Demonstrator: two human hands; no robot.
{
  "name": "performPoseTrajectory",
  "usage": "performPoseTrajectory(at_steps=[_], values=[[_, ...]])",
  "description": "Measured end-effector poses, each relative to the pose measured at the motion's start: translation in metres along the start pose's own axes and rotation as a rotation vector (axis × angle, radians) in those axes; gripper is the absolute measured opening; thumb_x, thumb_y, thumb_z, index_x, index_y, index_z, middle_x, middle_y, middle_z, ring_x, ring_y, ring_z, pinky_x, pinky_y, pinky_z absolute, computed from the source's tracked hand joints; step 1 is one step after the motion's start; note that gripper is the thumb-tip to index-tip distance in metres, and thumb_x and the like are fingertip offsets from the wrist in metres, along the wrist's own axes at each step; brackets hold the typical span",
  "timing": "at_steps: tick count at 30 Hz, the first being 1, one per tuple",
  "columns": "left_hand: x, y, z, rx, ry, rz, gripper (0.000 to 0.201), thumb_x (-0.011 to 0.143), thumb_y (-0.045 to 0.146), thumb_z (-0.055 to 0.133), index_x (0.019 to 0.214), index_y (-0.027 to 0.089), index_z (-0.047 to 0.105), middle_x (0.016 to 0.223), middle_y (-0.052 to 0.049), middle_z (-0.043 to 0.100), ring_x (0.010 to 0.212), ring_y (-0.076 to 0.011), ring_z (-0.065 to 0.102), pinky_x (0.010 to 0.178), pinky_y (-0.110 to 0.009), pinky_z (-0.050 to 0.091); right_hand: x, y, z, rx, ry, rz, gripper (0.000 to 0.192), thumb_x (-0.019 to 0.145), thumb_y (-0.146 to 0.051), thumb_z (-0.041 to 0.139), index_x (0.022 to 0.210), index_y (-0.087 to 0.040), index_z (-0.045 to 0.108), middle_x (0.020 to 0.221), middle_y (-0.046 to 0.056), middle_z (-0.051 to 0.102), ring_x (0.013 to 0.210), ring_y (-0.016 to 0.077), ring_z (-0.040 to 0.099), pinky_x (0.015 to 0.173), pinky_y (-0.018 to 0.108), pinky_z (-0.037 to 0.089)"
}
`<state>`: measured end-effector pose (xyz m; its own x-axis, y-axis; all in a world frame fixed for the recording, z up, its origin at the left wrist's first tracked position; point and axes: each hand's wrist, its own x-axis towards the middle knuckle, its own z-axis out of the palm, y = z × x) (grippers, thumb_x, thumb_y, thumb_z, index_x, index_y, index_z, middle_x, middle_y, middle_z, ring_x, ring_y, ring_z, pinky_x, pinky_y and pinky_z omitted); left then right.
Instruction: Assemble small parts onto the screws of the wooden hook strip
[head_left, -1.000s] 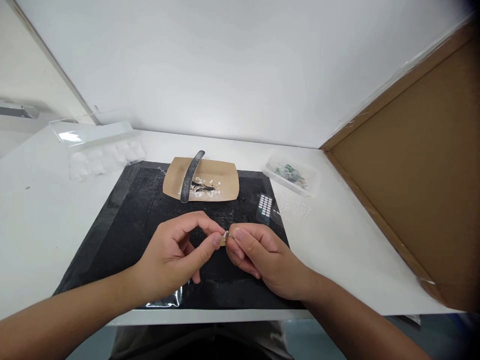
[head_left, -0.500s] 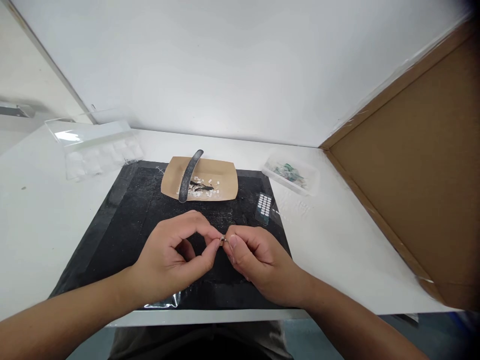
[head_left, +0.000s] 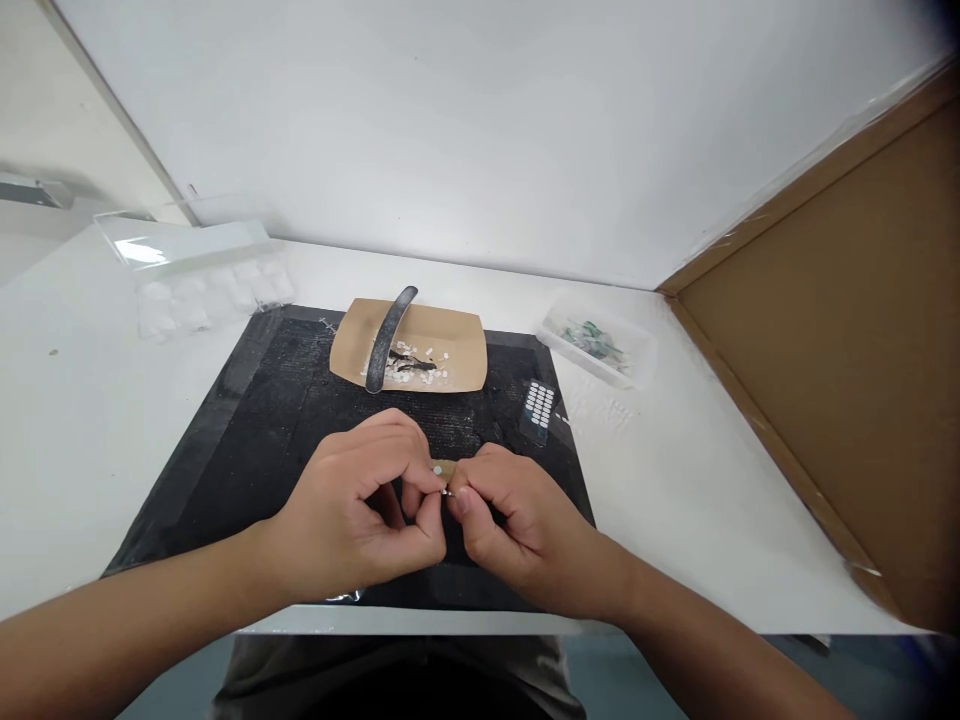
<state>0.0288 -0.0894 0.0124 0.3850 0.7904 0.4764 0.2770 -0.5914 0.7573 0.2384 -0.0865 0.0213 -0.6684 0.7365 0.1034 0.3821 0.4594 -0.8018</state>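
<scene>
My left hand [head_left: 360, 505] and my right hand [head_left: 529, 535] meet over the front of the black mat [head_left: 247, 430]. Thumb and forefinger of each are pinched on a tiny shiny metal piece [head_left: 448, 492], mostly covered by the fingertips. Just behind it, a bit of tan material [head_left: 449, 466] with a pale round dot [head_left: 437, 470] shows between the hands; how it is held is hidden. Beyond the hands, a black curved nail file [head_left: 388, 345] lies across a tan paper tray [head_left: 469, 345] holding white and black scraps.
A clear sheet of white oval stickers [head_left: 539, 404] lies at the mat's right side. Behind it stands a translucent box [head_left: 637, 372] with greenish pieces. An open clear case [head_left: 202, 300] is at the back left. Cardboard [head_left: 825, 330] walls off the right.
The hands have turned slightly around the small metal piece, and the tan bit with the pale dot now shows behind it. The whole view has shifted a little.
</scene>
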Motion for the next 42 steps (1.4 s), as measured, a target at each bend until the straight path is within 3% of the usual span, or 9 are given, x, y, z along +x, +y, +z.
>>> performPoseTrajectory(at_steps=[3,7,17,23,27,32,38,42], values=[[0.001,0.0,0.0,-0.012,-0.002,0.039,0.024,0.072,0.0,0.069,0.077,0.022,0.06,0.058,0.004,0.052,0.071,-0.0166,0.058,0.067,-0.03,0.057,0.0,0.001,0.001,0.022,-0.036,0.003,0.027,0.103,-0.022,0.043,0.076,-0.022,0.038,0.065,-0.008,0.039,0.058,0.0104,0.031,0.071,0.032,0.029],[0.001,0.001,0.001,-0.045,-0.01,0.032,0.028,0.068,-0.002,0.067,0.074,0.022,0.054,0.057,0.005,0.049,0.07,-0.0163,0.056,0.065,-0.029,0.053,0.0,0.001,0.002,0.054,-0.056,0.005,0.027,0.104,-0.023,0.043,0.077,-0.021,0.039,0.067,-0.008,0.041,0.059,0.0102,0.033,0.073,0.031,0.03],[-0.002,0.002,0.0,-0.209,-0.049,-0.167,0.024,0.066,-0.001,0.066,0.069,0.02,0.054,0.072,0.001,0.058,0.074,-0.0168,0.064,0.064,-0.028,0.053,0.002,-0.003,-0.005,0.143,-0.142,0.057,0.033,0.108,-0.029,0.041,0.075,-0.021,0.04,0.071,-0.005,0.048,0.064,0.0115,0.041,0.072,0.031,0.035],[0.0,0.006,-0.002,-0.327,-0.079,-0.255,0.02,0.067,0.0,0.065,0.065,0.017,0.057,0.076,-0.001,0.061,0.073,-0.0149,0.063,0.055,-0.021,0.044,0.001,-0.001,-0.007,0.247,-0.157,0.077,0.039,0.11,-0.035,0.04,0.075,-0.021,0.047,0.071,-0.002,0.051,0.064,0.0119,0.046,0.064,0.028,0.038],[0.002,0.006,-0.002,-0.445,-0.09,-0.311,0.019,0.067,-0.001,0.063,0.065,0.017,0.058,0.075,-0.001,0.061,0.072,-0.0141,0.063,0.058,-0.023,0.047,0.0,-0.003,-0.009,0.327,-0.157,0.088,0.04,0.112,-0.036,0.04,0.078,-0.02,0.053,0.073,-0.002,0.055,0.066,0.0114,0.05,0.063,0.025,0.041],[0.003,0.006,-0.001,-0.58,-0.103,-0.341,0.02,0.069,-0.003,0.066,0.066,0.016,0.061,0.075,-0.001,0.063,0.07,-0.0128,0.062,0.061,-0.024,0.053,-0.005,-0.004,-0.013,0.494,-0.216,0.18,0.044,0.114,-0.046,0.038,0.081,-0.02,0.053,0.062,-0.005,0.048,0.053,0.0092,0.042,0.051,0.022,0.036],[0.003,0.007,-0.008,-0.814,-0.234,-0.576,0.01,0.088,0.019,0.076,0.082,0.015,0.069,0.085,-0.003,0.063,0.053,-0.0078,0.059,0.037,-0.016,0.053,-0.007,-0.006,-0.017,0.671,-0.215,0.213,0.045,0.114,-0.052,0.039,0.085,-0.02,0.052,0.058,-0.008,0.045,0.048,0.0081,0.035,0.049,0.023,0.032],[0.003,0.003,-0.012,-0.839,-0.258,-0.575,0.018,0.091,0.031,0.079,0.086,0.015,0.073,0.09,-0.007,0.067,0.059,-0.0106,0.063,0.037,-0.017,0.057,-0.007,-0.008,-0.021,0.583,-0.2,0.141,0.043,0.115,-0.047,0.036,0.087,-0.02,0.053,0.061,-0.007,0.046,0.052,0.0091,0.04,0.054,0.023,0.038]])
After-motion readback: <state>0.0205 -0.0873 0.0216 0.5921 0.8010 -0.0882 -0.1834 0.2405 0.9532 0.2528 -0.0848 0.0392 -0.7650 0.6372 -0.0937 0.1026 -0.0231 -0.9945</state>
